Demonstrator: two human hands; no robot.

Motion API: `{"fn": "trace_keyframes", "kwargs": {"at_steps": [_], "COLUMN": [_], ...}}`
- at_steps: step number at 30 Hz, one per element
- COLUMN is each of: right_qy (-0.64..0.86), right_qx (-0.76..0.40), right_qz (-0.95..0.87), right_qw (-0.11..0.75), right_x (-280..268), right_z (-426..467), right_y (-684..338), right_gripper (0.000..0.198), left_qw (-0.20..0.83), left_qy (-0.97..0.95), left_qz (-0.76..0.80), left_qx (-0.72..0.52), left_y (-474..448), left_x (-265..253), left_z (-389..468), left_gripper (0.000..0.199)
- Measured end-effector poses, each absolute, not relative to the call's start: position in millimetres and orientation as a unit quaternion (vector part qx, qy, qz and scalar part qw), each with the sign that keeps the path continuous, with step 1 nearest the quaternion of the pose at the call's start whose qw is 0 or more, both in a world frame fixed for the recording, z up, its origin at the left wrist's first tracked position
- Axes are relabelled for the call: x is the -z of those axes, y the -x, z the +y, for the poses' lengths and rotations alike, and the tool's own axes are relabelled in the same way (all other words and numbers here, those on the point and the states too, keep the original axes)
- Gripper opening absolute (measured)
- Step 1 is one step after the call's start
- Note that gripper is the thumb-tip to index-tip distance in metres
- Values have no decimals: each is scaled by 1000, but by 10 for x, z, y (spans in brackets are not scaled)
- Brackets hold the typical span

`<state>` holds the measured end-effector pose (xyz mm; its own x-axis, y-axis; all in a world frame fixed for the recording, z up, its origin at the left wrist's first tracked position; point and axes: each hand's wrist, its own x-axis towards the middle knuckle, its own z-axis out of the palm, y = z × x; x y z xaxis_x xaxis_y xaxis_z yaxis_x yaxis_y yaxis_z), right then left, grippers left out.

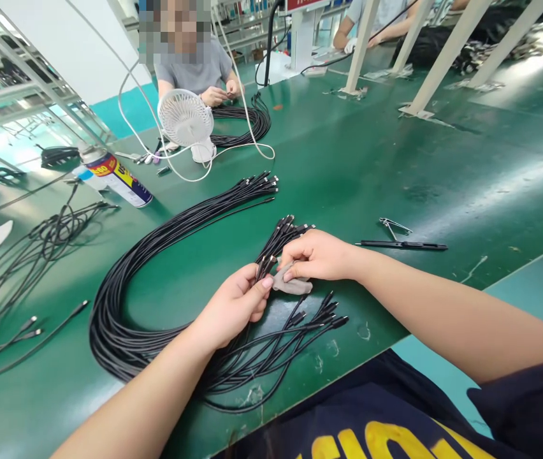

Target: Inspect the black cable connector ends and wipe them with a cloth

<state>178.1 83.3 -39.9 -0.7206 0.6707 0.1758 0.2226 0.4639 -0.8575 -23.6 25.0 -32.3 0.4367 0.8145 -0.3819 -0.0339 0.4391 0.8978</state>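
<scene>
Pinching a thin, crumpled grey cloth (pixel 295 286) between thumb and curled fingers, the right hand (pixel 317 255) is closed on it right beside the metal-tipped connectors (pixel 266 262) of several black cables. The left hand (pixel 236 303) wraps snugly around those cable ends, tips poking out above its fingers, thumb up against the cloth's edge. And what a sweep of cable here: a thick, U-shaped bundle of black cables (pixel 109 299) curves over the glossy green bench (pixel 348 166), one set of ends lying farther back, others fanned out near the front edge. Off to the right, a slim black pen-like tool (pixel 403 245) lies just beside a small silver metal clipper (pixel 394 225). Over on the left sits a blue, yellow and red spray can (pixel 118 178), near a white round desk fan (pixel 186 118); behind the fan, a co-worker in a grey shirt (pixel 199 64) has both hands together above another black cable coil (pixel 257 121).
</scene>
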Motion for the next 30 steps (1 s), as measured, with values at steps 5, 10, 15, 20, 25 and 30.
{"fn": "trace_keyframes", "kwargs": {"at_steps": [5,10,15,20,25,30], "right_qy": [306,263,235,251,262,276], "right_qx": [-497,-584,-652,-664,-655,-593], "right_qz": [-768,-709,-651,-621,-638,-699], "right_qw": [265,297,309,333,308,287], "right_x": [400,441,500,485,380,297], "right_z": [814,786,771,761,710,680], "right_y": [-1785,-1781,-1757,-1732,-1757,-1763], "right_gripper": [20,17,28,32,22,9], "left_qw": [726,734,744,728,709,700], "left_qy": [-443,-441,-448,-453,-478,-495], "left_qz": [431,417,396,410,415,425], "left_qx": [-300,-305,-298,-311,-311,-291], "left_y": [254,278,293,281,271,249], "left_x": [312,314,313,316,313,263], "left_z": [252,274,270,260,259,250], "left_gripper": [38,34,31,33,30,34]}}
